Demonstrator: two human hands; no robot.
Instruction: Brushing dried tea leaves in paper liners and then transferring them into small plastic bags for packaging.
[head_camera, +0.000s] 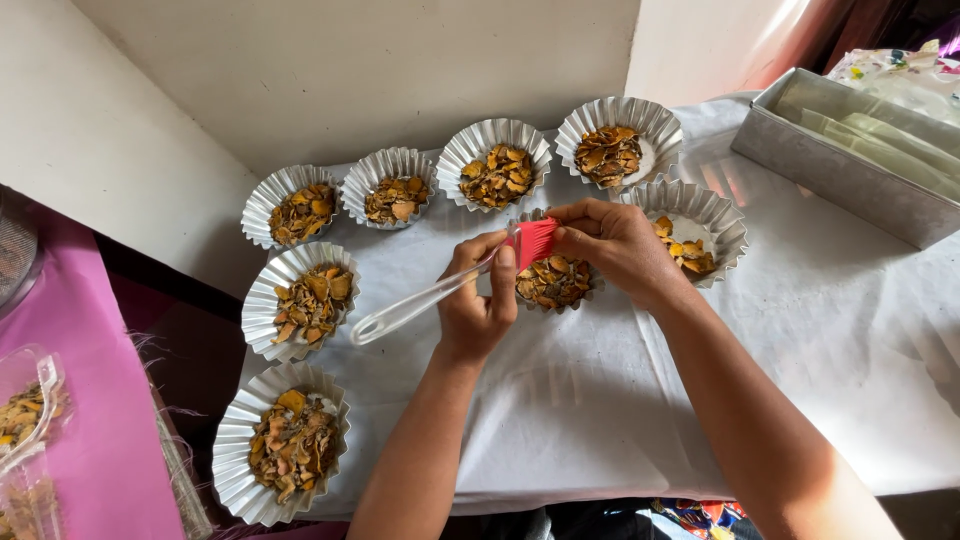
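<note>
My left hand (475, 300) grips a pastry brush (420, 302) by its clear plastic handle, which sticks out to the lower left. My right hand (615, 245) pinches the brush's red silicone bristles (535, 242). Both hands hover over a fluted foil cup (553, 283) filled with dried orange-brown flakes, in the middle of a table under a white cloth (600, 400). The right hand partly hides another filled foil cup (700, 225).
Several more filled foil cups ring the hands: four along the back (497, 165) and two down the left edge (302, 298), (285, 440). A rectangular metal tin (850, 150) stands at the back right. A clear bag of flakes (25, 420) lies on a pink surface at left.
</note>
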